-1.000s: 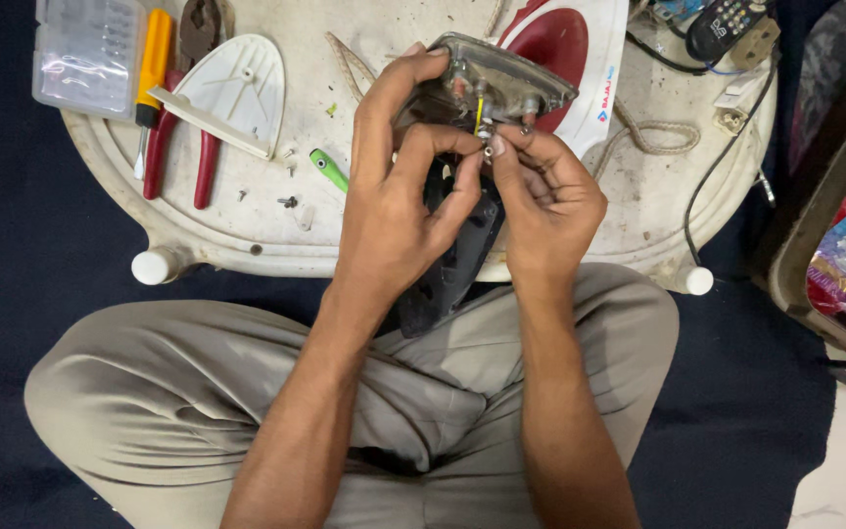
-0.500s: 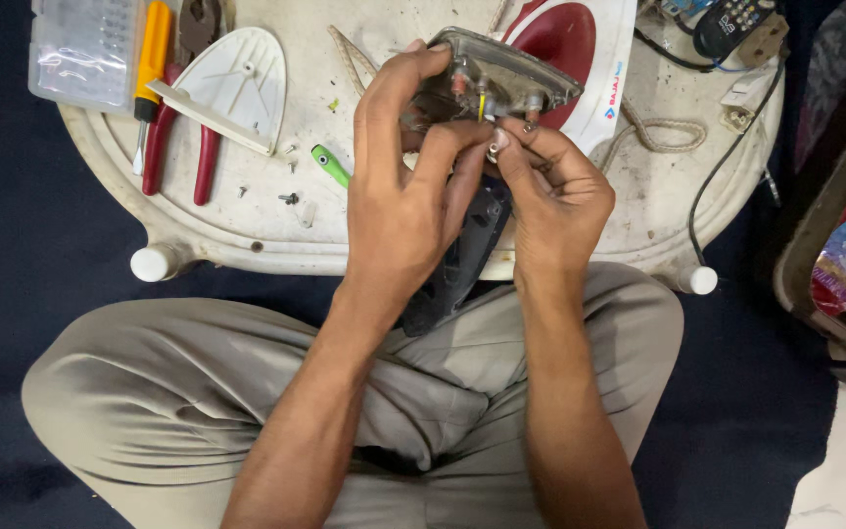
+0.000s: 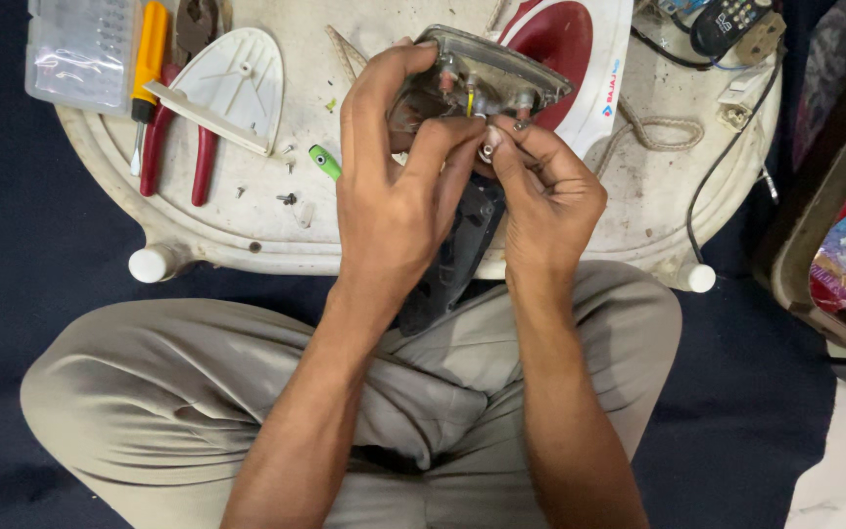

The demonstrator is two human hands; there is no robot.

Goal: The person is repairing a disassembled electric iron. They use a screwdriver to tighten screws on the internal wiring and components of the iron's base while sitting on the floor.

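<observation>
A dismantled iron body (image 3: 487,83) is held above the near edge of the white surface (image 3: 638,196), over the lap. Its translucent grey shell is seen with exposed terminals and a short yellow wire inside. The long axis is tilted, running from upper right down toward the lap, where a dark part continues between the wrists. The left hand (image 3: 394,196) is wrapped round the shell, fingers curled tight. The right hand (image 3: 545,196) is set just beside it, fingertips pinching a small metal part at the terminals. Red-handled pliers (image 3: 178,147) and a white sole-shaped cover (image 3: 237,83) lie well apart to the left.
</observation>
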